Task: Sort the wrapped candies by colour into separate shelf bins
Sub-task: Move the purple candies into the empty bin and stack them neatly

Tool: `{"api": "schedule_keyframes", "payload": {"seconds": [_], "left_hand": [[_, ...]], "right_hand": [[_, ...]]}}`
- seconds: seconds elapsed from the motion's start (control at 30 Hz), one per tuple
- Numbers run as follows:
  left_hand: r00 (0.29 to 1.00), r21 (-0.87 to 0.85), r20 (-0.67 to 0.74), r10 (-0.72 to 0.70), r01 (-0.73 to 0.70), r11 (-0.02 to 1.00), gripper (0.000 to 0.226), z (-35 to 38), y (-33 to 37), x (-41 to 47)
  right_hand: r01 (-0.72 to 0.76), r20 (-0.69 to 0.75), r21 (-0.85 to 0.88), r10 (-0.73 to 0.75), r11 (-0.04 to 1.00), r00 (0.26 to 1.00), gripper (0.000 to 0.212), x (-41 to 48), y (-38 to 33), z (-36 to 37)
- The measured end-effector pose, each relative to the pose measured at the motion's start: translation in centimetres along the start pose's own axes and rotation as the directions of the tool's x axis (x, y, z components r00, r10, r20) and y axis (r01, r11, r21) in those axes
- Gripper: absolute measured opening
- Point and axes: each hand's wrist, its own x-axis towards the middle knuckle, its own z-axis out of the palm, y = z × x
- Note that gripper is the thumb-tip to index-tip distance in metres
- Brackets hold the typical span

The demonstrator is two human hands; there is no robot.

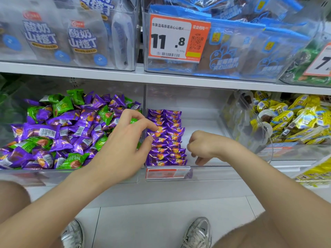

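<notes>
At centre frame, the left hand (123, 140) reaches across the divider from the left bin (53, 174), thumb and forefinger pinching a purple candy (160, 134) in the neat purple rows (172, 149) of the middle bin (211, 173). Just right, the right hand (202, 145) hangs loosely curled, with nothing visible in it. Mixed purple and green candies (71, 129) fill the left bin.

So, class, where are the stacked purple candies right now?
In the head view, the stacked purple candies lie in two rows at the left end of the middle bin, one pinched by the left hand, left of the right hand.
</notes>
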Motion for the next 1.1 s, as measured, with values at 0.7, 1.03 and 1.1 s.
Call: {"api": "schedule_keyframes", "payload": {"seconds": [0.7,1.03,1.1], "left_hand": [[0.77,0.616,0.189,-0.61,0.391,0.684,0.056,-11.2,-7.5,-0.8],[0.832,0.56,0.037,-0.553,0.441,0.701,0.041,-11.4,-8.0,-1.4],[0.831,0.542,0.055,-0.553,0.44,0.716,0.043,-11.5,-8.0,-1.5]], "right_hand": [[0.654,0.077,-0.638,-0.811,0.407,0.58,0.022,-2.5,-14.7,6.3],[0.578,0.194,-0.683,-0.651,0.448,0.734,0.046,-1.0,-16.5,6.9],[0.563,0.125,-0.698,-0.699,0.442,0.704,0.044,-1.2,-16.6,6.9]]}}
